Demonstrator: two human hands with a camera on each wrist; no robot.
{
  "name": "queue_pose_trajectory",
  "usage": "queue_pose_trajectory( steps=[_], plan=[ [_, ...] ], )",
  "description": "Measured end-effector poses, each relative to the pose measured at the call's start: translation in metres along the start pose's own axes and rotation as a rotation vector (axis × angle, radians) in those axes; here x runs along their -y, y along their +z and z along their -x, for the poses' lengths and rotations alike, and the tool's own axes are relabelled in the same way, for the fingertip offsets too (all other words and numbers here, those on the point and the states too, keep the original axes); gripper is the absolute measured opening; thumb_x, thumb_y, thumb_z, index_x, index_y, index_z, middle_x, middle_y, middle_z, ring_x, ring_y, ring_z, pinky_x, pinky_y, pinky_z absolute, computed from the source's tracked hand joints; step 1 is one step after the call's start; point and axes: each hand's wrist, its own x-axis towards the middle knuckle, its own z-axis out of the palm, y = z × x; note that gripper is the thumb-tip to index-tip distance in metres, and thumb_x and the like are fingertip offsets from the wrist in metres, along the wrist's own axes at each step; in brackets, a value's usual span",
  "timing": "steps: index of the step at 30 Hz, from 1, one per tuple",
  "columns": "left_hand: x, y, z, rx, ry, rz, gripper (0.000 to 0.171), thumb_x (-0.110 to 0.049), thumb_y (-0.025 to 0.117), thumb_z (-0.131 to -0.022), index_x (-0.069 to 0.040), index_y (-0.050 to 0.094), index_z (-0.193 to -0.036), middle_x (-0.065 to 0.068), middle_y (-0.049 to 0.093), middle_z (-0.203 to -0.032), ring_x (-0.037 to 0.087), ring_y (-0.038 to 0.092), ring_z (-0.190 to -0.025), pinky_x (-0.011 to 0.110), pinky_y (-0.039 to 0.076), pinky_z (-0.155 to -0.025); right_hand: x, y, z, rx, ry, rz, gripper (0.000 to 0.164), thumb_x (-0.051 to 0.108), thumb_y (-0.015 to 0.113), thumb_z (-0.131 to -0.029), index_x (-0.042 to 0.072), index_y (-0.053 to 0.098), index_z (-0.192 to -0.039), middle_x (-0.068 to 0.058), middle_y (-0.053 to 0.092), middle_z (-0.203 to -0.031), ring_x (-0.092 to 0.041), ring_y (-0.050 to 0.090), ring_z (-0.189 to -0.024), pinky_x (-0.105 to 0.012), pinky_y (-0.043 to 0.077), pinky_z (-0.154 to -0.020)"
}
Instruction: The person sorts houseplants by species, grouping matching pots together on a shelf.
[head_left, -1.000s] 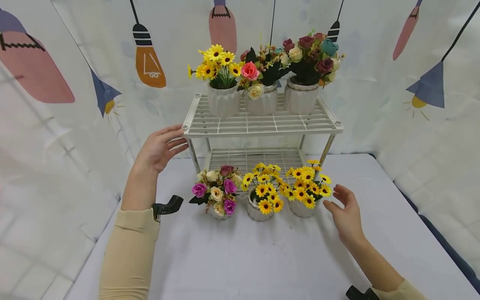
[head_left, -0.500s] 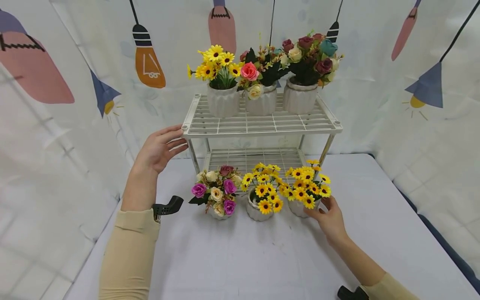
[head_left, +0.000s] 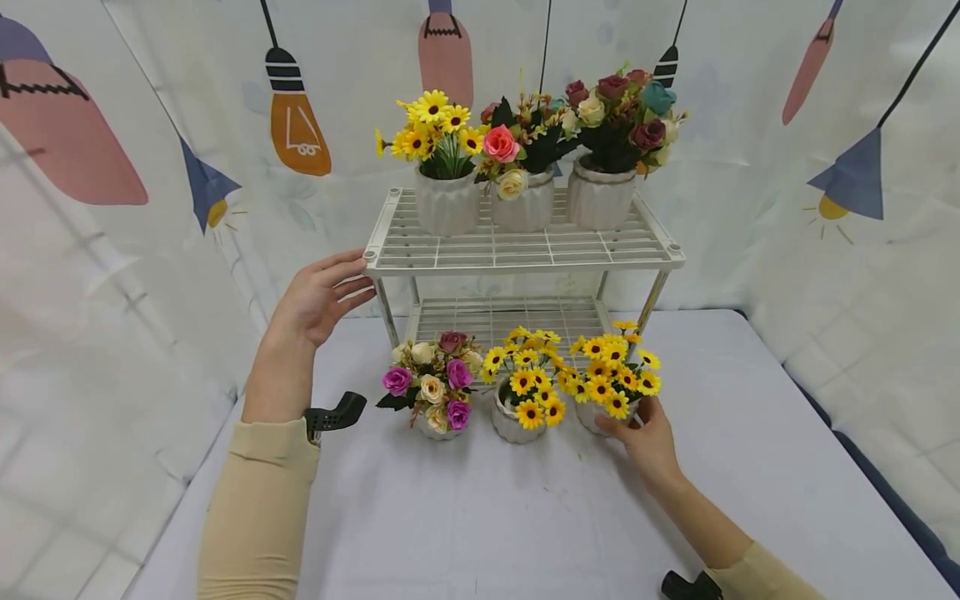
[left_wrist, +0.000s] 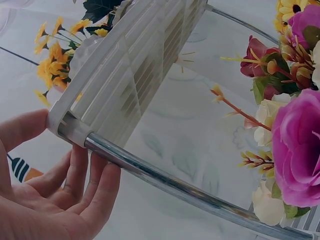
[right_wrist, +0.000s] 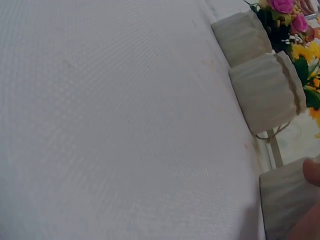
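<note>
My left hand (head_left: 317,302) holds the front left corner of a white two-tier wire shelf (head_left: 525,268). In the left wrist view, that hand's fingertips (left_wrist: 111,175) rest against the metal post (left_wrist: 165,181) just under the corner. On the table, my right hand (head_left: 647,446) grips the side of a pale grey flowerpot (head_left: 591,418) of yellow sunflowers, thumb toward me and fingers hidden behind. Left of it stand another sunflower pot (head_left: 517,427) and a pot of purple and cream roses (head_left: 432,387). The right wrist view shows the gripped pot (right_wrist: 282,200) at its lower right edge.
Three flowerpots stand along the top tier: yellow daisies (head_left: 447,204), a pink rose bunch (head_left: 522,204) and dark red roses (head_left: 602,198). The lower tier (head_left: 517,312) lies behind the front pots. White cloth covers the table (head_left: 487,525); a printed curtain hangs behind.
My right hand has moved left from beside the rightmost sunflower pot and taken hold of it. The left hand stays at the shelf corner.
</note>
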Motion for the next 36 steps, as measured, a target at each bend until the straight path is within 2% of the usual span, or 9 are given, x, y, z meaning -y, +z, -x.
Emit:
queue_pose_trajectory(
  steps=[5,8,13,19,25,29,33,36],
  plan=[
    [0.001,0.000,0.000,-0.004,0.001,-0.008,0.062,-0.025,0.071,-0.100,-0.001,0.045,-0.151,0.009,0.060,-0.135,0.020,0.060,-0.116,0.043,0.036,-0.117,-0.001,0.001,0.000,-0.018,0.009,0.037,0.098,0.020,0.083,-0.091,0.009,0.018,-0.163,-0.016,0.032,-0.161,-0.031,0.034,-0.146,-0.021,0.047,-0.100],
    [0.001,0.000,0.000,-0.003,0.002,-0.011,0.064,-0.025,0.071,-0.100,0.000,0.044,-0.153,0.009,0.060,-0.135,0.020,0.059,-0.115,0.043,0.036,-0.116,-0.001,0.002,0.001,-0.023,0.000,0.041,0.096,0.020,0.082,-0.092,0.008,0.019,-0.163,-0.015,0.031,-0.162,-0.030,0.032,-0.148,-0.033,0.042,-0.111],
    [0.000,0.001,0.001,-0.004,-0.001,-0.013,0.066,-0.025,0.071,-0.100,0.000,0.043,-0.154,0.010,0.059,-0.136,0.020,0.060,-0.114,0.043,0.036,-0.116,-0.002,0.002,0.005,-0.041,-0.025,0.030,0.095,0.019,0.081,-0.092,0.008,0.019,-0.163,-0.016,0.030,-0.163,-0.031,0.030,-0.149,-0.044,0.034,-0.117],
    [-0.001,0.001,0.001,-0.002,-0.002,-0.014,0.066,-0.025,0.071,-0.100,0.001,0.041,-0.154,0.008,0.061,-0.132,0.020,0.059,-0.115,0.043,0.036,-0.116,0.001,0.002,0.011,-0.092,-0.073,0.037,0.095,0.023,0.085,-0.089,0.004,0.025,-0.161,-0.020,0.037,-0.157,-0.033,0.034,-0.146,-0.046,0.030,-0.120],
    [-0.002,0.001,0.001,-0.007,0.002,-0.012,0.066,-0.025,0.071,-0.100,0.001,0.042,-0.154,0.001,0.065,-0.121,0.020,0.059,-0.116,0.044,0.035,-0.117,0.011,0.006,0.010,-0.169,-0.136,0.037,0.095,0.029,0.088,-0.085,0.005,0.032,-0.159,-0.015,0.045,-0.150,-0.028,0.041,-0.141,-0.045,0.036,-0.116],
    [-0.003,0.002,0.001,-0.002,0.003,-0.012,0.065,-0.024,0.071,-0.100,0.001,0.043,-0.153,0.002,0.064,-0.122,0.021,0.059,-0.117,0.045,0.034,-0.117,0.020,0.010,0.007,-0.201,-0.154,0.035,0.098,0.032,0.088,-0.085,0.004,0.031,-0.159,-0.017,0.042,-0.154,-0.030,0.041,-0.141,-0.046,0.038,-0.115],
    [-0.003,0.001,0.001,0.003,-0.001,-0.010,0.065,-0.024,0.071,-0.100,0.001,0.043,-0.153,0.006,0.062,-0.129,0.021,0.059,-0.117,0.044,0.035,-0.117,0.027,0.015,0.002,-0.219,-0.150,-0.008,0.106,0.032,0.087,-0.086,0.003,0.021,-0.163,-0.020,0.035,-0.159,-0.036,0.041,-0.141,-0.048,0.040,-0.113],
    [-0.002,0.001,0.002,0.003,-0.005,-0.009,0.063,-0.024,0.070,-0.101,0.000,0.044,-0.152,0.007,0.062,-0.130,0.021,0.059,-0.117,0.044,0.035,-0.117,0.029,0.020,-0.003,-0.242,-0.154,-0.041,0.105,0.033,0.088,-0.086,0.004,0.022,-0.163,-0.019,0.033,-0.161,-0.037,0.042,-0.140,-0.048,0.041,-0.111]
  ],
)
